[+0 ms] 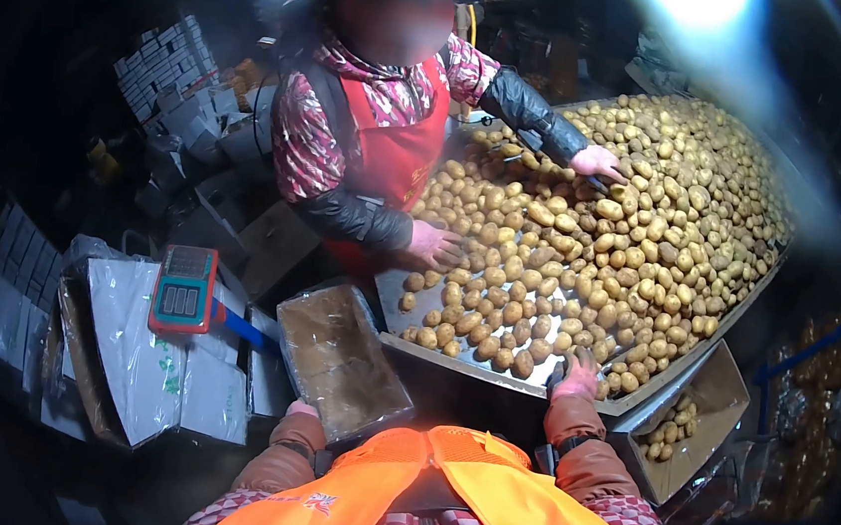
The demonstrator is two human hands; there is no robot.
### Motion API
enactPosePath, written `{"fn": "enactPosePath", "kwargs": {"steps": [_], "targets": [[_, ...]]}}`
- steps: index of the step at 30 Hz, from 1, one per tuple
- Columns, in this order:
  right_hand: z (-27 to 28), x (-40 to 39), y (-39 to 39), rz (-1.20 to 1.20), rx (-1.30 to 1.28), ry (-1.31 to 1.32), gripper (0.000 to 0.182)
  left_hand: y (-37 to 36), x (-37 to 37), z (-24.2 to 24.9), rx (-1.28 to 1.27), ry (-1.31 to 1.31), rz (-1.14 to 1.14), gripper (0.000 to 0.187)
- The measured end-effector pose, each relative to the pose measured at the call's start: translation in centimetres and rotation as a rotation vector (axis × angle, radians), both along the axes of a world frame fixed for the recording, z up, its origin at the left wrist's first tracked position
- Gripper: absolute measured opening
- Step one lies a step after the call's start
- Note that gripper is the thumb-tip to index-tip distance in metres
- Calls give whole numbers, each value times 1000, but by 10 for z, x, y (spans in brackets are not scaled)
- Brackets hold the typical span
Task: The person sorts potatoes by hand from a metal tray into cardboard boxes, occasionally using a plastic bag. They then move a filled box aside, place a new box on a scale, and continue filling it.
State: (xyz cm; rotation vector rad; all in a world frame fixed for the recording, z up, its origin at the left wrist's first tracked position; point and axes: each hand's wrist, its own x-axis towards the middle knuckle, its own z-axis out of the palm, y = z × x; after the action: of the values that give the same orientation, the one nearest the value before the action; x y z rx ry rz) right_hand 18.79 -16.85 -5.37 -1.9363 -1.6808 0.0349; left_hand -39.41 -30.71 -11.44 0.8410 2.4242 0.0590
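A shallow, plastic-lined cardboard box [338, 350] leans at the near left corner of the potato table. My left hand [302, 410] is closed at its lower left edge, where the fingers are mostly hidden. Over the table's near rim, my right hand [579, 374] lies open with fingers stretched toward the potatoes [661, 254]. They form a big heap at the back and right, thinning to a single layer near the front. Bare metal of the sorting table [395, 305] shows at its left corner.
Across the table, a person in a red apron [396, 145] has both hands at the potatoes. A red and green scale display [183, 289] stands left, beside white cartons [133, 347]. Below the table's right rim, an open cardboard box [712, 413] holds several potatoes.
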Motion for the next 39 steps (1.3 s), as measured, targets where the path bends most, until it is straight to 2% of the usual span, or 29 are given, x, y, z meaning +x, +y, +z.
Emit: {"fn": "enactPosePath", "kwargs": {"steps": [1, 2, 12, 13, 22, 28, 32, 34, 35, 36, 37, 38, 39], "targets": [[14, -4, -2, 5, -52, 5, 28, 0, -7, -10, 8, -62, -13, 35], [5, -1, 0, 4, -55, -20, 27, 2, -6, -14, 1, -81, -20, 35], [9, -3, -2, -28, -39, -62, 28, 42, 51, 43, 6, -15, 72, 34], [9, -3, -2, -30, -35, -60, 27, 47, 46, 28, 16, -8, 51, 33], [22, -10, -2, -54, -43, -30, 27, 111, 36, 8, -123, -8, -125, 38], [17, -11, 0, -91, -72, -38, 30, 149, 14, -26, -335, 8, -396, 44], [15, -12, 2, -127, -55, -81, 32, 175, -1, -51, -614, 87, -867, 47], [-8, 0, -1, -96, -72, -100, 34, 179, 6, -31, -699, 164, -1135, 49], [-7, 0, -2, -98, -59, -79, 34, 171, 30, 28, -603, 201, -1095, 49], [-5, -1, 3, -93, -52, -58, 33, 169, 37, 55, -570, 154, -1056, 46], [1, -5, 2, -71, -46, -65, 32, 168, 38, 70, -536, 114, -1010, 42], [8, -10, 2, -50, -25, -72, 31, 167, 41, 76, -521, 86, -815, 40], [9, -12, 0, -59, -61, -98, 31, 171, 30, 52, -637, 66, -833, 39]]}}
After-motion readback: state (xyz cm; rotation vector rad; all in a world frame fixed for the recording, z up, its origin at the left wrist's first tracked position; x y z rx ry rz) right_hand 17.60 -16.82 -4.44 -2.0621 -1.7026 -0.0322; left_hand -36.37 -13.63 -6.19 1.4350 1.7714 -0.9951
